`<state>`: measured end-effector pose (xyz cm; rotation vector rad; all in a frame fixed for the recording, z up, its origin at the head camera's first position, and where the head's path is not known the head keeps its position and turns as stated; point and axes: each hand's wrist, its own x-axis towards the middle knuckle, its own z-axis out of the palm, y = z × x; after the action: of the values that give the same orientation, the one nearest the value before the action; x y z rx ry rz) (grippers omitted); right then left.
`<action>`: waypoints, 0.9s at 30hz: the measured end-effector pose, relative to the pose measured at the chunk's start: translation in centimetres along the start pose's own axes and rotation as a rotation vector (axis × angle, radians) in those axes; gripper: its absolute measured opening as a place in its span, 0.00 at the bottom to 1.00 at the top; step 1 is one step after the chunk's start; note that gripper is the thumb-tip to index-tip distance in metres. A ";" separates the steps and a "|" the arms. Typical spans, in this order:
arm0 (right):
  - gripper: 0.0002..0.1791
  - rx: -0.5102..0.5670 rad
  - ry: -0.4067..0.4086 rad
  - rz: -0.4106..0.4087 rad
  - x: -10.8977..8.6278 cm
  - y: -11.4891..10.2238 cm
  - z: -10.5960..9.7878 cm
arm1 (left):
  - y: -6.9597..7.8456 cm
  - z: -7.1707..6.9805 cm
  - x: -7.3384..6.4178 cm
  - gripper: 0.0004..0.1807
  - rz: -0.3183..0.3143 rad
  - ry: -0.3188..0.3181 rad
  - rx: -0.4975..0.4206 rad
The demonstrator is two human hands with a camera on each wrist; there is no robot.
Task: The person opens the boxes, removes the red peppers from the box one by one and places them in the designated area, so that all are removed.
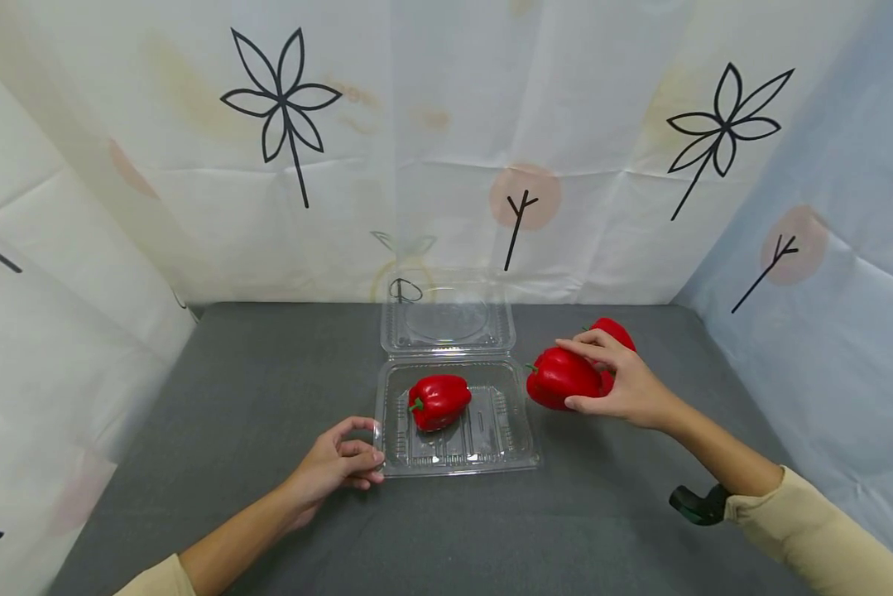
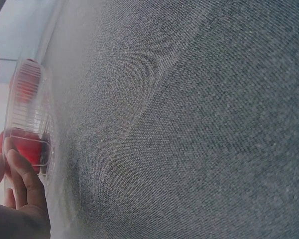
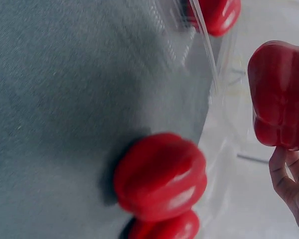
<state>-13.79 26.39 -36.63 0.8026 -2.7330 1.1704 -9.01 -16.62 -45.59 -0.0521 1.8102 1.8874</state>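
A clear plastic clamshell container lies unfolded on the grey table, its lid tipped back behind it. One red bell pepper rests on its side in the tray, green stem toward the left. My left hand pinches the tray's left rim between thumb and fingers. To the right of the tray, my right hand grips another red bell pepper, held above the table in the right wrist view. Two more peppers, a nearer one and a partly cut-off one, sit on the cloth below it.
Grey cloth covers the table. White fabric walls with printed flowers stand behind it and at both sides. A dark strap hangs at the right wrist, by the beige sleeve.
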 end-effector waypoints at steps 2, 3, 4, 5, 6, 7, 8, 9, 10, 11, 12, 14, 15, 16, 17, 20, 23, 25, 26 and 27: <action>0.38 -0.012 0.029 -0.004 -0.5 0.4 -0.4 | 0.0 0.0 0.0 0.32 0.002 0.001 0.002; 0.38 -0.024 0.044 -0.008 -0.7 0.6 -0.6 | -0.1 0.0 0.0 0.32 0.002 0.001 0.002; 0.38 -0.036 0.059 -0.014 -1.0 0.8 -0.7 | -0.1 0.0 0.0 0.32 0.003 0.001 0.001; 0.38 -0.051 0.072 -0.016 -1.2 1.0 -0.9 | -0.1 0.0 0.0 0.32 0.002 0.001 0.001; 0.38 -0.063 0.084 -0.018 -1.5 1.1 -1.1 | -0.1 0.0 0.0 0.32 0.001 0.002 0.001; 0.38 -0.073 0.096 -0.017 -1.7 1.3 -1.2 | -0.1 0.0 0.1 0.32 0.000 0.003 0.002; 0.39 -0.086 0.108 -0.013 -1.9 1.5 -1.4 | -0.2 0.0 0.1 0.32 -0.001 0.003 0.002; 0.39 -0.095 0.120 -0.012 -2.2 1.7 -1.6 | -0.2 0.0 0.1 0.32 -0.004 0.005 0.001; 0.39 -0.098 0.129 -0.009 -2.4 2.0 -1.8 | -0.2 0.0 0.1 0.32 -0.007 0.008 0.001; 0.39 -0.101 0.139 -0.002 -2.6 2.2 -1.9 | -0.2 -0.1 0.2 0.32 -0.010 0.011 0.001; 0.40 -0.102 0.149 0.003 -2.8 2.5 -2.1 | -0.2 -0.1 0.2 0.32 -0.010 0.013 0.002; 0.40 -0.105 0.169 0.024 -3.1 3.2 -2.5 | -0.3 -0.1 0.2 0.32 -0.013 0.017 0.000; 0.39 -0.103 0.177 0.034 -3.3 3.4 -2.7 | -0.3 -0.1 0.2 0.32 -0.015 0.018 0.000; 0.39 -0.103 0.186 0.050 -3.5 3.7 -2.9 | -0.3 -0.1 0.2 0.32 -0.014 0.017 0.001; 0.38 -0.104 0.193 0.066 -3.8 4.1 -3.1 | -0.3 -0.1 0.2 0.32 -0.014 0.016 0.001; 0.35 -0.111 0.214 0.115 -4.4 5.0 -3.7 | -0.2 0.0 0.2 0.32 -0.012 0.014 -0.001; 0.34 -0.120 0.232 0.168 -5.0 6.2 -4.2 | -0.1 0.0 0.1 0.31 -0.006 0.010 -0.007; 0.34 -0.125 0.246 0.197 -5.4 7.1 -4.4 | 0.0 0.1 0.0 0.31 0.000 0.005 -0.011; 0.34 -0.128 0.253 0.210 -5.6 7.5 -4.5 | 0.0 0.1 -0.1 0.31 0.002 0.003 -0.013; 0.34 -0.133 0.259 0.222 -5.7 7.9 -4.6 | 0.0 0.1 -0.1 0.31 0.003 0.002 -0.013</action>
<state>-13.34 36.62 -39.99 0.3135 -2.6940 1.0279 -8.93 -16.59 -45.52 -0.0562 1.8000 1.9018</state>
